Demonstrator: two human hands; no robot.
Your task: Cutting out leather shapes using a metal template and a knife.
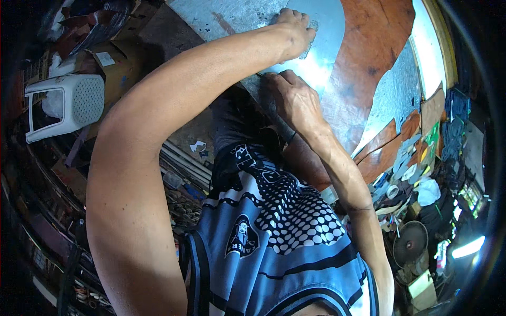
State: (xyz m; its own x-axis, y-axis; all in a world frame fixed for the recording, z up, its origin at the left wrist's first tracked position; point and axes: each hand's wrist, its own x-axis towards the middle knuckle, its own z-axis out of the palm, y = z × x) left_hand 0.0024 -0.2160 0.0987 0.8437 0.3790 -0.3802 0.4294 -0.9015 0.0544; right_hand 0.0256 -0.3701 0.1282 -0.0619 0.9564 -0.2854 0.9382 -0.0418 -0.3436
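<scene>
My left hand (294,32) lies on a smooth grey sheet (329,23) at the far side of the work table, its fingers spread and bent a little. A small patch with a mottled surface (311,41) shows beside its fingers; I cannot tell what it is. Closer to me, my right hand (296,100) is closed at the table's near edge. A thin dark tip shows by its fingers, but the thing in its grip is mostly hidden. A large brown leather hide (371,58) spreads to the right of both hands, next to the grey sheet.
The metal-topped table (226,18) carries leather offcuts (379,150) at the right. A white plastic stool (66,105) and a cardboard box (124,66) stand at the left. Scraps, a white cloth-like piece (427,191) and a round fan (410,243) crowd the lower right.
</scene>
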